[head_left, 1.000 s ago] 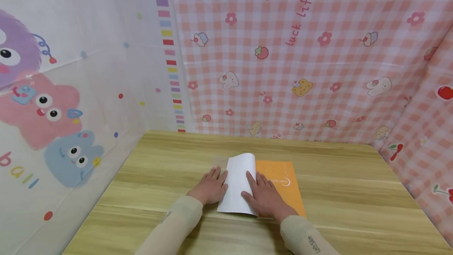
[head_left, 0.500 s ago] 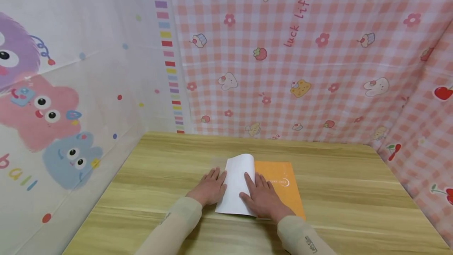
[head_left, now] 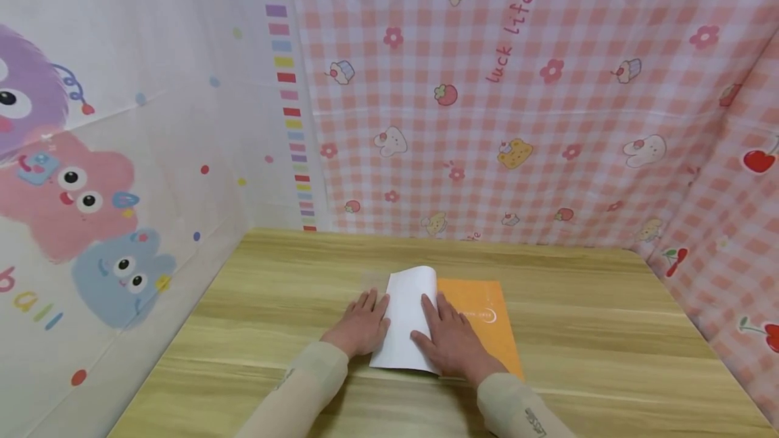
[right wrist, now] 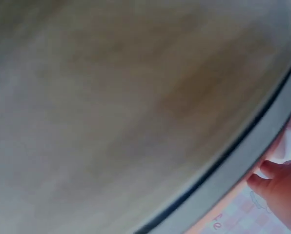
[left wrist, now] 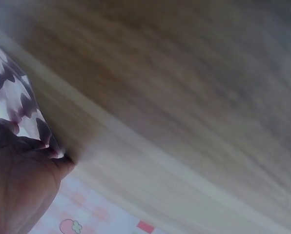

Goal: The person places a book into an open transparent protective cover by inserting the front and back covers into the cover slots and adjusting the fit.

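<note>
Nothing's pinched tbh, the page (head_left: 402, 330) is just touched by left hand (head_left: 360, 324) and right hand (head_left: 456, 342), fingers straight; shiny sheet (left wrist: 18, 95) only seen properly from left wrist.

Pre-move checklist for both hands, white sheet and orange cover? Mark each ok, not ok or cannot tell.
1. Left hand at the white sheet's left edge: ok.
2. Right hand on the white sheet's right side: ok.
3. White sheet pressed flat: not ok, its far right corner is rounded up.
4. Orange cover within the table's edges: ok.
5. White sheet attached to orange cover: cannot tell, the right hand hides part of where they meet.
</note>
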A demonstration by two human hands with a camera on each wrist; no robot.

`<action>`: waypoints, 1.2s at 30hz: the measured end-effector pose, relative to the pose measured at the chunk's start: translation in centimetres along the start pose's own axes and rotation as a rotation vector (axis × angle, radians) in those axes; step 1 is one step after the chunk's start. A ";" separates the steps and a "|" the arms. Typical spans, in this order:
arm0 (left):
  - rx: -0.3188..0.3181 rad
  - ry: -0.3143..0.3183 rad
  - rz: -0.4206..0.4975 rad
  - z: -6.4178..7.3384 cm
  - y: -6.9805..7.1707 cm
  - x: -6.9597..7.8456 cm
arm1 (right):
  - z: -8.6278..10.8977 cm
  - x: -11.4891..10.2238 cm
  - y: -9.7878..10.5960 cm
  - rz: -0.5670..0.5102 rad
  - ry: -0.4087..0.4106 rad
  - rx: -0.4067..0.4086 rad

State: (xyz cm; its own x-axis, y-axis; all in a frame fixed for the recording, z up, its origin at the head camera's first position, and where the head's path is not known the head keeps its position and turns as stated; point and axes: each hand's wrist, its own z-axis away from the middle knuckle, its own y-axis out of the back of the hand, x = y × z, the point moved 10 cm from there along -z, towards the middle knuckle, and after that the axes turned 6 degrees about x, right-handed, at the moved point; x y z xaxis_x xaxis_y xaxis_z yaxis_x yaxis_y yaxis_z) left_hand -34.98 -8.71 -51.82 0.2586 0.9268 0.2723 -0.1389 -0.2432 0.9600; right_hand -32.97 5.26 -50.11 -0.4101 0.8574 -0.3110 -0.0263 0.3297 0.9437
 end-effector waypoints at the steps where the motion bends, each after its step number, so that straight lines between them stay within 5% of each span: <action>1: -0.002 0.003 0.002 0.0 0.0 0.0 | 0.0 0.1 0.0 0.002 0.005 0.006; 21: 0.023 -0.004 -0.016 0.4 0.2 0.3 | -0.5 0.4 -2.0 0.127 -0.035 0.005; 29: 0.024 -0.007 -0.003 0.3 0.1 0.3 | 0.0 0.7 -0.6 0.001 0.019 -0.016; 36: 0.021 -0.008 -0.008 0.3 0.3 0.4 | 0.0 0.4 -1.2 0.052 0.043 -0.001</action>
State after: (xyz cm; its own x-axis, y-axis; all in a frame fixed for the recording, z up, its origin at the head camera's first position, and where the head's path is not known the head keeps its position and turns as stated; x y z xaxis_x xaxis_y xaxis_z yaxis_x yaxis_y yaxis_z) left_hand -34.64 -8.50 -51.43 0.2671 0.9265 0.2651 -0.1171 -0.2418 0.9632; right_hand -33.09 5.20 -51.39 -0.4500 0.8553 -0.2568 -0.0053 0.2850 0.9585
